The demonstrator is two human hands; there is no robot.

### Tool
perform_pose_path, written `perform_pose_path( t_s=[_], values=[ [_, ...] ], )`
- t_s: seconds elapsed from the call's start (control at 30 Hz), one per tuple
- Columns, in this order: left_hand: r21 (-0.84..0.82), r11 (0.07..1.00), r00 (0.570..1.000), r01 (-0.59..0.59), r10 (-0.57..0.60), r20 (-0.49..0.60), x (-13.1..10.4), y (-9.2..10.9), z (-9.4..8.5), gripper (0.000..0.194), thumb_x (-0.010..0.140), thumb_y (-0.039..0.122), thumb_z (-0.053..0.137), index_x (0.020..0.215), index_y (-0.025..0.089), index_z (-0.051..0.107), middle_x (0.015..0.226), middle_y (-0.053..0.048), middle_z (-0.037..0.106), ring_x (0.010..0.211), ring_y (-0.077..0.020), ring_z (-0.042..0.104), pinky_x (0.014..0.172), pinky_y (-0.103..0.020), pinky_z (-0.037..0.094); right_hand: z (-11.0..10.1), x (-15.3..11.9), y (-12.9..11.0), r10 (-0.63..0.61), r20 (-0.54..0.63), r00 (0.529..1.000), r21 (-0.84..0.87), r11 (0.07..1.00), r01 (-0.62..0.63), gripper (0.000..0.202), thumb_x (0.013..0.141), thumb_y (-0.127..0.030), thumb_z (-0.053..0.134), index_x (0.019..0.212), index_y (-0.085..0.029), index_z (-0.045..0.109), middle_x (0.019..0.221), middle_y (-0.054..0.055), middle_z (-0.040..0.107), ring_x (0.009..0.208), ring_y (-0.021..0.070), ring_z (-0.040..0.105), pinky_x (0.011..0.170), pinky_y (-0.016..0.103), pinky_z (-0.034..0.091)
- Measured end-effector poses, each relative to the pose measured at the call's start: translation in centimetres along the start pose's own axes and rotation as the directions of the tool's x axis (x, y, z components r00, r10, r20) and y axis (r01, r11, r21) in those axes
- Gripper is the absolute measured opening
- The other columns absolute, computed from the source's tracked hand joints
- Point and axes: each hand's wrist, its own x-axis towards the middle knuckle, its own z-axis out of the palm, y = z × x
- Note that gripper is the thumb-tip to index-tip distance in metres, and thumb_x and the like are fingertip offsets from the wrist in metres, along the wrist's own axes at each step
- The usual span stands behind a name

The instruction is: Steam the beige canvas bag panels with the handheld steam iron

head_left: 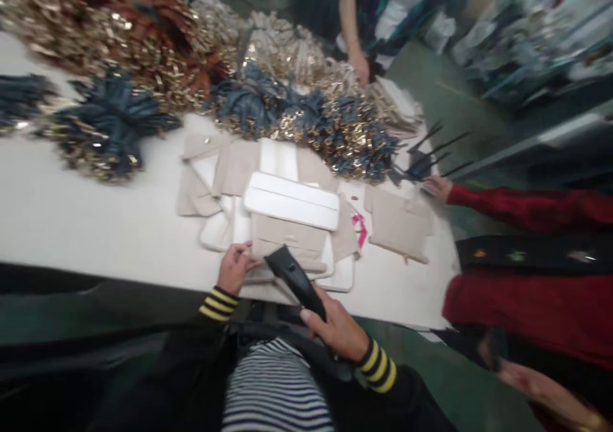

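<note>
A black handheld tool (297, 283), shaped like a hair clipper, is gripped in my right hand (339, 327), its wide end over the near edge of a beige piece. My left hand (234, 268) pinches the left near corner of that beige piece (287, 237), which has a slit across it. Behind it a white padded panel (292, 200) with a line along its length rests on a pile of beige and white pieces (242, 163).
Bundles of dark blue straps (112, 122) with gold hardware, rust-brown bundles (148, 10) and cream ones line the white table (96, 227). Beige pieces (400, 221) and a pink item (359, 227) lie right. Co-workers stand across and at right, a red sleeve (517, 208) reaching in.
</note>
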Motion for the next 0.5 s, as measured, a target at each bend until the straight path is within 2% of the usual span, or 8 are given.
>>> perform_pose_path(
  t_s=[0.17, 0.27, 0.4, 0.5],
  values=[
    [-0.172, 0.982, 0.997, 0.078, -0.073, 0.035, 0.5, -0.9, -0.8, 0.036, 0.056, 0.036, 0.071, 0.071, 0.016, 0.045, 0.106, -0.006, 0.058, 0.066, -0.0079, 0.056, 0.058, -0.024, 0.051, 0.2, 1.8, -0.4, -0.005, 0.134, 0.991, -0.01, 1.0, 0.007, 0.033, 0.085, -0.033, 0.046, 0.112, -0.015, 0.046, 0.06, -0.004, 0.051, 0.051, 0.014, 0.056, 0.054, 0.026, 0.045],
    [-0.243, 0.964, 0.993, 0.113, -0.1, 0.062, 0.4, -0.8, -1.0, 0.036, 0.057, 0.035, 0.072, 0.073, 0.017, 0.045, 0.095, -0.003, 0.062, 0.06, -0.0065, 0.054, 0.052, -0.02, 0.047, 0.4, 2.7, -1.1, 0.013, 0.183, 0.983, -0.031, 0.999, -0.007, 0.032, 0.084, -0.033, 0.047, 0.11, -0.015, 0.047, 0.062, -0.003, 0.051, 0.049, 0.0139, 0.057, 0.052, 0.026, 0.045],
    [-0.317, 0.937, 0.988, 0.147, -0.127, 0.084, 0.5, -0.8, -1.3, 0.037, 0.057, 0.035, 0.072, 0.076, 0.017, 0.046, 0.079, 0.0, 0.064, 0.061, -0.0097, 0.057, 0.052, -0.021, 0.047, 0.6, 3.9, -1.7, 0.035, 0.203, 0.979, -0.095, 0.995, -0.016, 0.029, 0.085, -0.033, 0.047, 0.108, -0.016, 0.046, 0.062, -0.003, 0.052, 0.048, 0.0136, 0.057, 0.051, 0.026, 0.045],
    [-0.349, 0.923, 0.986, 0.164, -0.146, 0.076, 0.7, -0.8, -1.6, 0.039, 0.059, 0.033, 0.072, 0.086, 0.017, 0.049, 0.079, -0.002, 0.065, 0.066, -0.0122, 0.06, 0.054, -0.022, 0.048, 0.7, 4.6, -2.1, 0.047, 0.209, 0.977, -0.121, 0.992, -0.022, 0.027, 0.084, -0.032, 0.048, 0.105, -0.015, 0.047, 0.061, -0.003, 0.052, 0.049, 0.0138, 0.057, 0.051, 0.026, 0.045]
  ],
)
